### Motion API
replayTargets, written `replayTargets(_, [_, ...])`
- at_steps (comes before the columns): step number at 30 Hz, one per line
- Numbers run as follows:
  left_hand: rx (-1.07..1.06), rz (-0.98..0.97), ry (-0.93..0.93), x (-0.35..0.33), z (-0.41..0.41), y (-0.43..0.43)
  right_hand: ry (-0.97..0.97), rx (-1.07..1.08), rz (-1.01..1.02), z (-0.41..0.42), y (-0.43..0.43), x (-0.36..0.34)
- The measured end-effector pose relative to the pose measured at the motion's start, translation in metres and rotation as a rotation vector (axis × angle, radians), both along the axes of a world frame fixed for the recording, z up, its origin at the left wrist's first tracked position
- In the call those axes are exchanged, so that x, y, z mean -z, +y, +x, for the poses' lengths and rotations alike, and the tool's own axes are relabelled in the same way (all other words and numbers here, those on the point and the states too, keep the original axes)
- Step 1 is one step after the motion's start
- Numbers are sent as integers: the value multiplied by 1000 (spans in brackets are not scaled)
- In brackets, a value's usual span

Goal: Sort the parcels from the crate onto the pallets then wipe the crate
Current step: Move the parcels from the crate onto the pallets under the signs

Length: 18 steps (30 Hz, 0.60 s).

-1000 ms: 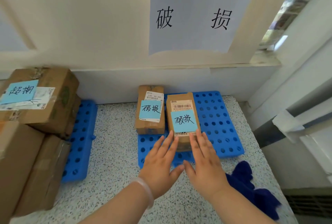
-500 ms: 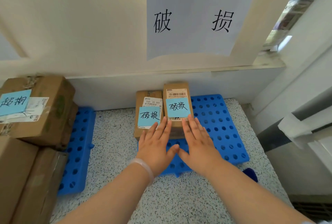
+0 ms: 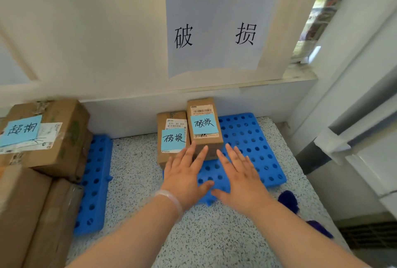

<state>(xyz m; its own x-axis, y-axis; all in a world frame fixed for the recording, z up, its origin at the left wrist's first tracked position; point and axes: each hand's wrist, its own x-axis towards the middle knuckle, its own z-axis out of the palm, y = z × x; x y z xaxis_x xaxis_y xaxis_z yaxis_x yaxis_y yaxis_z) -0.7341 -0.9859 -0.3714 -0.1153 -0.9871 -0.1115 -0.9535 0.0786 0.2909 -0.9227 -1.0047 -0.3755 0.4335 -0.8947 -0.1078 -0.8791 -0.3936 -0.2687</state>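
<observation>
Two small cardboard parcels with blue notes lie side by side on a blue perforated pallet (image 3: pixel 253 139) against the wall. The right parcel (image 3: pixel 204 126) sits pushed back to the wall; the left parcel (image 3: pixel 173 136) lies beside it, touching. My left hand (image 3: pixel 185 173) is flat with straight fingers, fingertips at the near ends of both parcels. My right hand (image 3: pixel 238 175) is flat over the pallet, just right of the right parcel's near end, not clearly touching it. The crate is out of view.
A second blue pallet (image 3: pixel 94 181) at the left carries several larger brown boxes (image 3: pixel 49 134), one with a blue note. A dark blue cloth (image 3: pixel 290 201) lies on the speckled floor at the right. A paper sign (image 3: pixel 219 29) hangs on the wall above.
Both hands pushed the right parcel away from me along the pallet until it reached the wall beside the left parcel. The hands now sit slightly apart, flat.
</observation>
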Motion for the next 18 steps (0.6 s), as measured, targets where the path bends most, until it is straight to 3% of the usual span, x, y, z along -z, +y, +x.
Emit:
replayTargets(6, [167, -110, 37, -8, -48, 38, -1, 146, -41, -32, 77, -1])
replayTargets(18, [594, -83, 110, -8, -192, 118, -31, 548, -70, -149, 223, 8])
